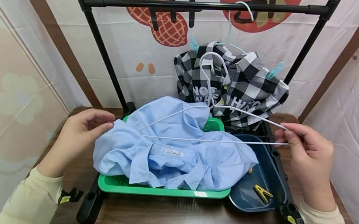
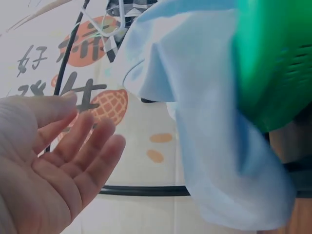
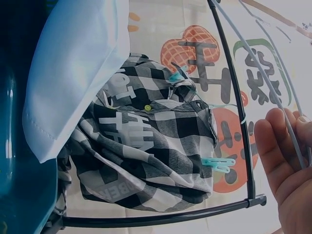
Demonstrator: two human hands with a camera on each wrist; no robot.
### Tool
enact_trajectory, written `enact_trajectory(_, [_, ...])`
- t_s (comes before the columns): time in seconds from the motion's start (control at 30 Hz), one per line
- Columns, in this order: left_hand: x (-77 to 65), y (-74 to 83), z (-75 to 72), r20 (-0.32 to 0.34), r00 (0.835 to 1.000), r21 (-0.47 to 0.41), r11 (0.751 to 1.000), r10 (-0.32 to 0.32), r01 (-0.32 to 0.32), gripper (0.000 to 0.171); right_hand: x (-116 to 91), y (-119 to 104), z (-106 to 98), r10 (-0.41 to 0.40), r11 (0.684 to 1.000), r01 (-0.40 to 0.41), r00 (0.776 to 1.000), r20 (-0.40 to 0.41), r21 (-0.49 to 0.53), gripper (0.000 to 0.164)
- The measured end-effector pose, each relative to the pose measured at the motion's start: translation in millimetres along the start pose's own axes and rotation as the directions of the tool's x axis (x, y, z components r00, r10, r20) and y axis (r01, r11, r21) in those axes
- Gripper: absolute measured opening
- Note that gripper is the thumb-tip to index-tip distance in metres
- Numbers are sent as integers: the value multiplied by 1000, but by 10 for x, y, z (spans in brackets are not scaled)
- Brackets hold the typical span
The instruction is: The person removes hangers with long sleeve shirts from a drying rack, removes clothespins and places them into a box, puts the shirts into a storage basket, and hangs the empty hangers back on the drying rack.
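In the head view my right hand (image 1: 308, 158) pinches one end of a white wire clothes hanger (image 1: 192, 141), held level above a light blue shirt. The hanger's hook points to the back. The blue shirt (image 1: 170, 166) lies heaped over a green basket (image 1: 165, 193), collar toward me. My left hand (image 1: 83, 135) stays at the shirt's left side with fingers loosely bent and nothing in them; the left wrist view shows its palm (image 2: 44, 185) bare. Through the right wrist view, the hanger wire (image 3: 265, 73) runs between the fingers and thumb of my right hand (image 3: 292, 165).
A black rack (image 1: 183, 6) stands behind the basket. On its bar hangs a black-and-white checked shirt (image 1: 187, 69) on a light green hanger (image 1: 231, 29), with turquoise clips (image 1: 275, 70). To the right, a dark blue tray (image 1: 246, 204) holds a yellow-and-black clip (image 1: 262, 193).
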State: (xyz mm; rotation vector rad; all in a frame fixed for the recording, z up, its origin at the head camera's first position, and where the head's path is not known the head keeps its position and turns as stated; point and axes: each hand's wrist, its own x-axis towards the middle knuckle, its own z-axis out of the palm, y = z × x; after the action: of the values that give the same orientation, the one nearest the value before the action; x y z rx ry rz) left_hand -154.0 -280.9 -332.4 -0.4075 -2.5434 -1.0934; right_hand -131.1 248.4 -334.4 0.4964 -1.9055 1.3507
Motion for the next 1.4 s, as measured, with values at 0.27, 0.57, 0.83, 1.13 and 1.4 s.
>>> enact_trajectory(0.27, [321, -46, -73, -33, 994, -331, 940, -101, 85, 29, -7, -4, -4, -24, 1000, 24, 1000, -2, -13, 21])
enact_trajectory(0.57, [721, -81, -108, -171, 961, -608, 791, -216, 69, 40, -8, -9, -9, -10, 999, 10, 1000, 2, -35, 23])
enact_trajectory(0.83, [1167, -77, -178, -306, 898, -614, 787, -316, 68, 44, -27, -13, 24, 1, 998, -1, 1000, 8, -57, 24])
enact_trajectory(1.13, [1509, -88, -280, -285, 849, -587, 781, -445, 213, 66, -12, -13, 27, -20, 998, 20, 1000, 8, -60, 25])
enact_trajectory(1.4, [1743, -210, -336, -255, 856, -563, 789, -450, 247, 75, -18, -55, 49, -3, 998, 4, 1000, 15, -63, 24])
